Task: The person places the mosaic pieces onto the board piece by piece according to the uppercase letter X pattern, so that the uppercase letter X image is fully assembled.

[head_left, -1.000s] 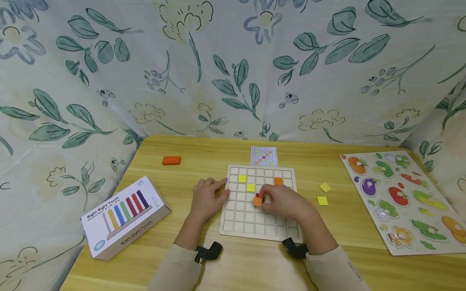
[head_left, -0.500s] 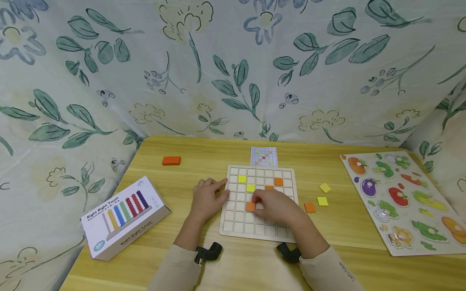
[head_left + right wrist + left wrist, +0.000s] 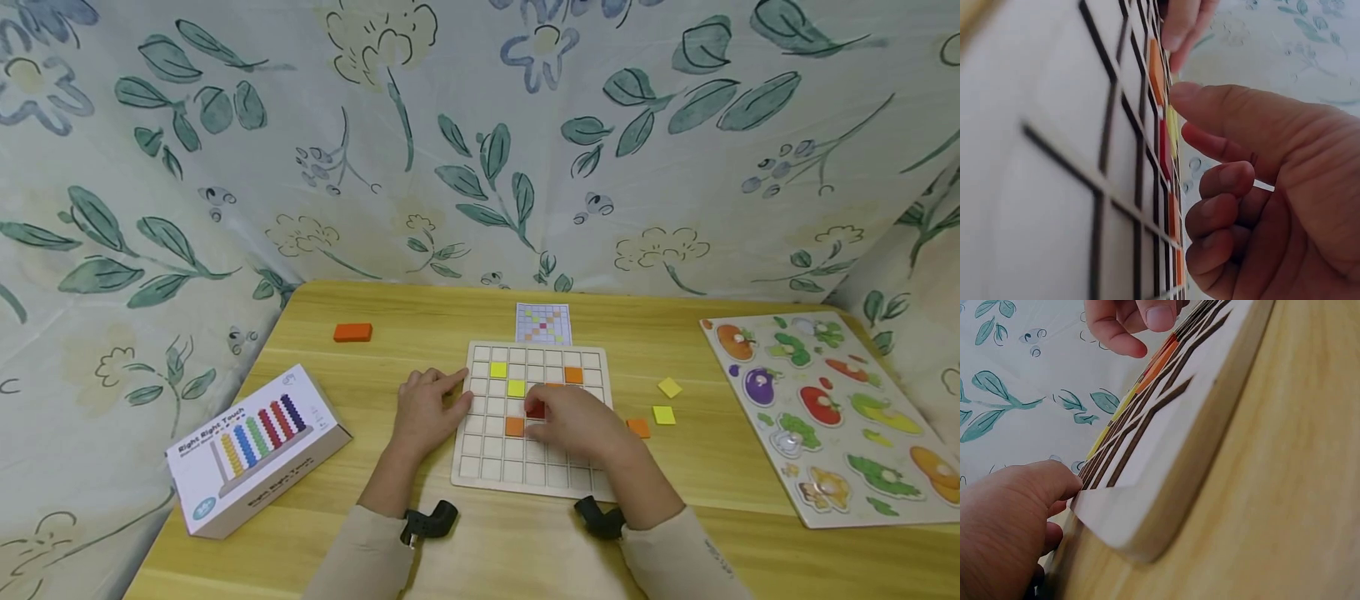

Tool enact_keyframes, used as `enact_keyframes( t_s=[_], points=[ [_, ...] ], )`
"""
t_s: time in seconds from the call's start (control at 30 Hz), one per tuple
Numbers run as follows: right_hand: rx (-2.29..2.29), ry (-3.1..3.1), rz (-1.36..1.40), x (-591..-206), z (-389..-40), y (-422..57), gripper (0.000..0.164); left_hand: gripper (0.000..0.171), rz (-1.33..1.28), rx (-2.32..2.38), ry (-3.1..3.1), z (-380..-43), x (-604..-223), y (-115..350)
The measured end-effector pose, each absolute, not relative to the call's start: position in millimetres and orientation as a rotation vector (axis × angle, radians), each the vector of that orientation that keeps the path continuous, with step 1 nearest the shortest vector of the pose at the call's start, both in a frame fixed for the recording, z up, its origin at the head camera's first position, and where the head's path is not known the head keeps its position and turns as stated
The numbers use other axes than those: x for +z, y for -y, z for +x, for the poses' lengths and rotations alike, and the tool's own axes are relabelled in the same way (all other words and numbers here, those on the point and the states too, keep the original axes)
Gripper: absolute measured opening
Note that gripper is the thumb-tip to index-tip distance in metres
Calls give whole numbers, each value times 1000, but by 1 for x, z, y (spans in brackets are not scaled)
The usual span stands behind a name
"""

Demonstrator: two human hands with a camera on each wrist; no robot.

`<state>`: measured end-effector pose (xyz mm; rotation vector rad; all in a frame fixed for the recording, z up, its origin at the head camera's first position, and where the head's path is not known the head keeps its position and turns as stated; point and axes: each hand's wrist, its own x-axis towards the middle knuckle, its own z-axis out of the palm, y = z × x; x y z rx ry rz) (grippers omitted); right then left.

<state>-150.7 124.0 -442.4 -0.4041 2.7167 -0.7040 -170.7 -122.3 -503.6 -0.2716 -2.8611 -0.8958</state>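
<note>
My left hand (image 3: 427,408) rests its fingertips and thumb against the left edge of a wooden grid board (image 3: 472,468). Over the board's middle hovers my right hand (image 3: 573,425), holding nothing, with its thumb tip near an orange tile (image 3: 514,427) that lies in a square. In the right wrist view the thumb is stretched out and the other fingers are loosely curled. Beside that tile sits a red tile (image 3: 535,409), partly covered by the fingers. Two yellow tiles (image 3: 516,388) and an orange tile (image 3: 573,375) lie farther back; another orange one (image 3: 555,386) is mostly hidden.
Behind the board lies a pattern card (image 3: 543,323). Loose yellow tiles (image 3: 663,415) and an orange tile (image 3: 638,428) are to its right. An orange block (image 3: 352,332), a white box (image 3: 258,450) and a vegetable puzzle board (image 3: 832,417) lie farther out.
The right hand has set the orange tile down into a square left of and nearer than the red tile, let it go, and drawn slightly right. The left hand has stayed put.
</note>
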Motion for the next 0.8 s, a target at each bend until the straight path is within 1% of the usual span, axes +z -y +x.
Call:
enact_keyframes(
  t_s=[0.17, 0.47, 0.8],
  points=[
    [-807, -2697, -260, -441, -159, -148, 21, 42, -264, -895, 2865, -171, -503, 122],
    [-865, -2650, 55, -435, -170, -206, 36, 41, -270, -887, 2863, -171, -504, 122],
    [-903, -2696, 194, -441, -168, -263, 44, 41, -266, -885, 2851, -171, -504, 122]
  ],
)
